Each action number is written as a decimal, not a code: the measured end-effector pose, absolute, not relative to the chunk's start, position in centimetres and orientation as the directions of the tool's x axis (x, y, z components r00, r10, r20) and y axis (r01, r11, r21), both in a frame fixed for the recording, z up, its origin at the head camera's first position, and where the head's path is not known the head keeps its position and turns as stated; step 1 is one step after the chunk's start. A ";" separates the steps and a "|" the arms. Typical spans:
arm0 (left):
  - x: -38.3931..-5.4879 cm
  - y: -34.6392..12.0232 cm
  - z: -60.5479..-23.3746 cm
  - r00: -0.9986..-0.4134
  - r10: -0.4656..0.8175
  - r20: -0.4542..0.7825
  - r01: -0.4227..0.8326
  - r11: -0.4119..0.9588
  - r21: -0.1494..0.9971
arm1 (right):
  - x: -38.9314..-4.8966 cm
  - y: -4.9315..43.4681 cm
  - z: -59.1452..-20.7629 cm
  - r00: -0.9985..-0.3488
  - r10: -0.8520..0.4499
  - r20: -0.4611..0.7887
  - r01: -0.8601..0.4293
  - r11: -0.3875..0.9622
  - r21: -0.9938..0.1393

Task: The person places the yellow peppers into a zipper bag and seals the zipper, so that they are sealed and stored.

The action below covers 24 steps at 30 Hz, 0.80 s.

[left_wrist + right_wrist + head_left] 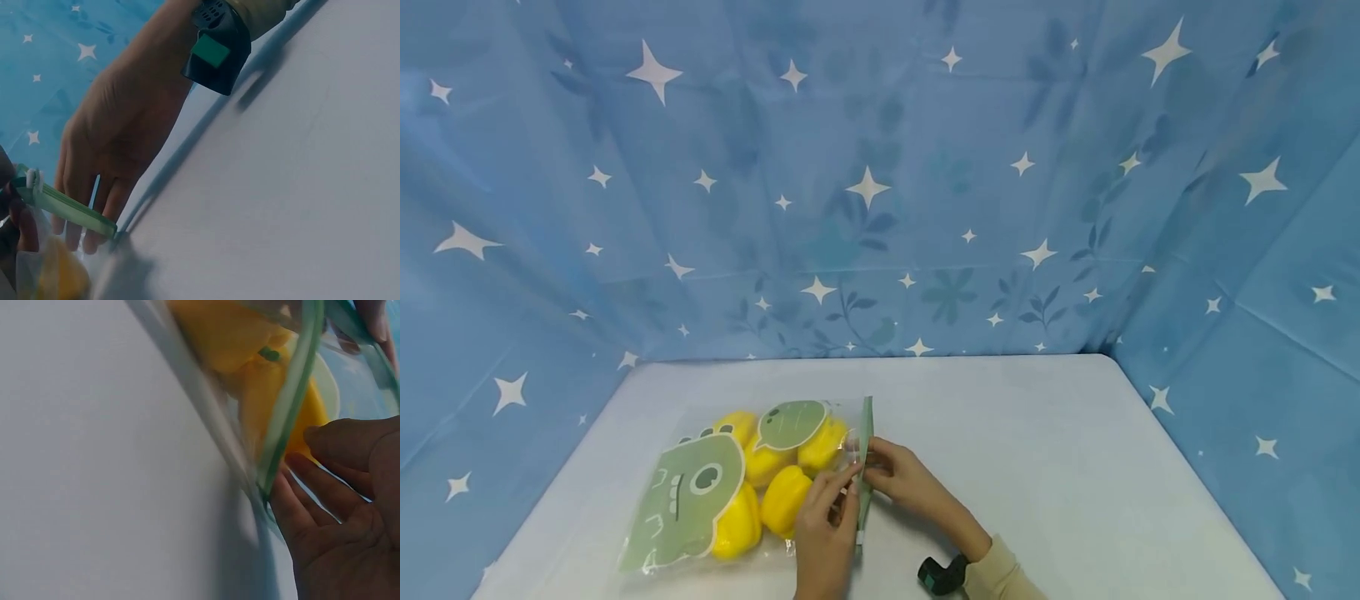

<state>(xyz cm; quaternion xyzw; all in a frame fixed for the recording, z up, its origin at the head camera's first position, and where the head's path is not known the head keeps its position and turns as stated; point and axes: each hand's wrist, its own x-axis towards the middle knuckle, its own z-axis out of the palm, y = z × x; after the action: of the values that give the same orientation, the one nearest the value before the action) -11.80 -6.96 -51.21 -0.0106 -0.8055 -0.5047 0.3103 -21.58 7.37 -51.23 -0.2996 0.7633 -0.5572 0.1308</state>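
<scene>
A clear zip bag with a green cartoon dinosaur print lies on the table, its green-edged mouth facing right. Inside are several yellow bell peppers; a green stem shows on one in the right wrist view. My left hand pinches the bag's mouth edge between thumb and fingers. From the other side, my right hand holds the same edge, its fingertips at the green strip. The two lips of the mouth stand apart in the right wrist view. A white zip slider sits beside the left fingers.
The white table stretches out to the right of the bag. Blue curtains with white stars hang behind it and at both sides. A black wrist camera is strapped to the right wrist.
</scene>
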 end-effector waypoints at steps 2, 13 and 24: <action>-11.7 -7.0 -50.9 -0.823 -0.289 0.488 0.314 0.485 0.816 | -21.6 7.6 -50.9 -0.785 -0.603 0.142 -0.323 0.204 -0.924; -11.3 -6.9 -49.6 -0.913 -0.231 0.337 0.186 0.500 0.846 | -20.5 10.3 -50.0 -0.794 -0.602 0.087 -0.305 0.270 -0.913; -9.9 -8.9 -48.0 -0.994 -0.087 0.061 0.037 0.252 0.967 | -16.7 11.8 -50.2 -0.658 -0.745 -0.109 -0.034 0.174 -0.984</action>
<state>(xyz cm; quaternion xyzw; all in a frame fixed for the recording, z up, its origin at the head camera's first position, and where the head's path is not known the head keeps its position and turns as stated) -9.88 -8.92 -47.98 0.0160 -0.7896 -0.6113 0.0507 -16.68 11.77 -50.22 -0.2774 0.7021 -0.5797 0.3067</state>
